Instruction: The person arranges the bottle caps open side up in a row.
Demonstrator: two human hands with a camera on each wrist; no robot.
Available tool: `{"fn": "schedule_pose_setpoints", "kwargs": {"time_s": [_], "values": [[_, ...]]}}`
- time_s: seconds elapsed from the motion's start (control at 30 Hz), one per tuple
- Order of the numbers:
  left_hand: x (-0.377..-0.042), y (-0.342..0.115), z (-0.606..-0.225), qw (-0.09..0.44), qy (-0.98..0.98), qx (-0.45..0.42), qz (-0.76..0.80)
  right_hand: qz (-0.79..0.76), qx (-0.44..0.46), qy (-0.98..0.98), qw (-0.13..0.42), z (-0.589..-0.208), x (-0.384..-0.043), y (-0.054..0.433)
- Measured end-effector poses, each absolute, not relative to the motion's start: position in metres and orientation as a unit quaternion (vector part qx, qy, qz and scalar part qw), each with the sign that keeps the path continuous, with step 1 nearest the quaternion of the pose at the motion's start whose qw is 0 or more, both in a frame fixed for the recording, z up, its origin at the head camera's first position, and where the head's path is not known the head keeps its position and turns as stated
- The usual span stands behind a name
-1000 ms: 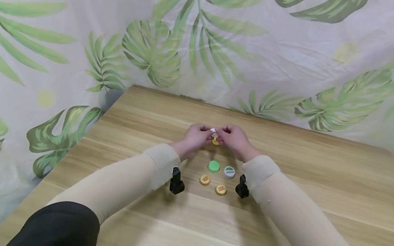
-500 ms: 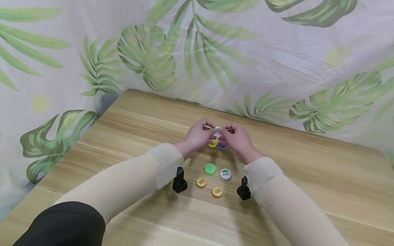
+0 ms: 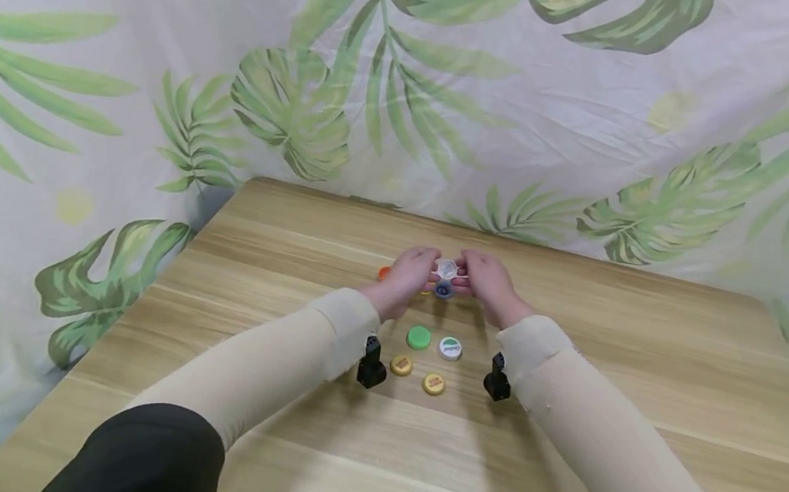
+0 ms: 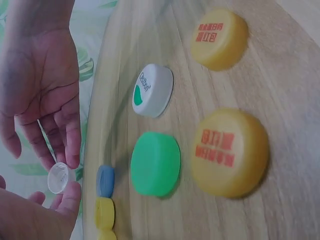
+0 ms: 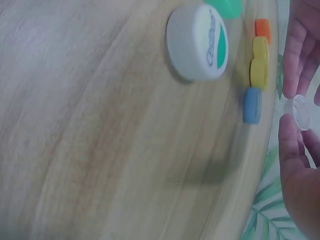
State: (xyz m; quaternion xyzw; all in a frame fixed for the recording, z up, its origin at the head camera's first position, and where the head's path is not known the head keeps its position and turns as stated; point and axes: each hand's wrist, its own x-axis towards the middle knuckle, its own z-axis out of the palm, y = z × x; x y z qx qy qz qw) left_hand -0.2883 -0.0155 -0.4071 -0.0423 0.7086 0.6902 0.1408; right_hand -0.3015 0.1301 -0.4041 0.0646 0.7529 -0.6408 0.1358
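A small clear plastic cap (image 3: 447, 269) is held between the two hands over the far part of the table. The left hand (image 3: 408, 277) pinches one edge with thumb and fingertips, and the right hand (image 3: 489, 283) pinches the opposite edge. In the left wrist view the cap (image 4: 58, 178) shows a round, hollow form. Close to the hands is a row of caps: an orange one (image 5: 263, 31), two yellow ones (image 5: 259, 74) side by side and a blue one (image 5: 252, 106). The left hand partly hides this row in the head view.
Nearer the body lie a green cap (image 3: 418, 338), a white cap with green print (image 3: 451, 349) and two yellow-orange caps (image 3: 433, 383) with red print. Black camera mounts (image 3: 372, 365) hang under both wrists. A leaf-patterned cloth (image 3: 415, 98) hangs behind the wooden table (image 3: 409, 467).
The hands have spread a little apart, uncovering more of the clear cap. The blue cap and the orange cap have come into view beside them.
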Motion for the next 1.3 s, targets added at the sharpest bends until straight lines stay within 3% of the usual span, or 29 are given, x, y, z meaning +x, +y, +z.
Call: {"fn": "schedule_pose_setpoints", "kwargs": {"time_s": [0.23,0.83,1.3], "values": [[-0.286,-0.003,-0.406,0.144,0.721,-0.033,0.677,-0.657,0.079,0.734,0.152,-0.407,-0.305,0.143],[-0.280,0.026,-0.405,0.230,0.717,-0.010,0.658,-0.634,0.064,0.739,0.219,-0.423,-0.303,0.183],[-0.287,0.019,-0.403,0.252,0.682,-0.024,0.686,-0.613,0.089,0.755,0.215,-0.426,-0.303,0.179]]}}
